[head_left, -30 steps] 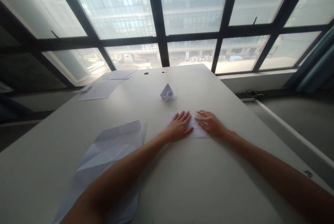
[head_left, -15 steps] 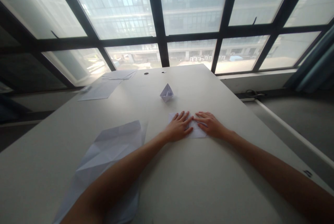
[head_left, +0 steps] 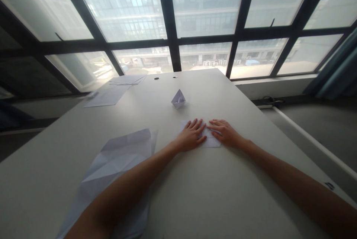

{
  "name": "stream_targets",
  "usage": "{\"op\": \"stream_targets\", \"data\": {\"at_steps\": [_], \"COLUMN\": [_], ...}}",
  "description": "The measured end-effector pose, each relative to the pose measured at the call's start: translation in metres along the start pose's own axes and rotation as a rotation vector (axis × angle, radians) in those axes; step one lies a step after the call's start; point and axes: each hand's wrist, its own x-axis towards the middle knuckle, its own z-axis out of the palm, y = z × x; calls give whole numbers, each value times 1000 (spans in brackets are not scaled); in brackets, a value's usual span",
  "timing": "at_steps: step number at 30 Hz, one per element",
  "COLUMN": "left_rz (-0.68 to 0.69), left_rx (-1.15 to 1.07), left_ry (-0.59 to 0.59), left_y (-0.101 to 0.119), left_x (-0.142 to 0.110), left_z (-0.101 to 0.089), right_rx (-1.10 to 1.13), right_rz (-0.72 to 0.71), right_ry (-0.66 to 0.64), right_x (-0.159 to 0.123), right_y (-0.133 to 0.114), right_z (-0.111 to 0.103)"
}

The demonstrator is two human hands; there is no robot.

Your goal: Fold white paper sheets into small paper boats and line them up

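A folded piece of white paper [head_left: 211, 142] lies flat on the table under both hands. My left hand [head_left: 192, 135] rests on its left part, palm down with the fingers spread. On the right side, my right hand [head_left: 225, 132] lies over the paper, its fingers stretched out toward the left hand. The fingertips of the two hands come close together near the paper's middle. Much of the paper is hidden beneath the hands. Beyond them stands a small folded paper boat [head_left: 178, 99] with a pointed peak.
Creased paper sheets [head_left: 117, 157] lie at the left, partly under my left forearm. More white sheets [head_left: 108, 96] are at the table's far left corner. The white table [head_left: 195, 194] reaches toward large windows [head_left: 206, 5]; a white bar [head_left: 312, 138] runs along the right.
Almost nothing differs. Both hands stay on the folded paper, with only a tiny shift of the fingers.
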Motion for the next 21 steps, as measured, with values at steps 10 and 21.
{"op": "stream_targets", "data": {"at_steps": [10, 21], "left_rz": [-9, -9], "left_rx": [-8, -8], "left_ry": [-2, 4], "left_y": [0, -1], "left_x": [1, 0], "left_z": [1, 1], "right_rx": [-9, 1], "right_rz": [-9, 4], "right_ry": [-5, 0], "right_x": [0, 1], "right_y": [2, -1], "right_z": [0, -1]}}
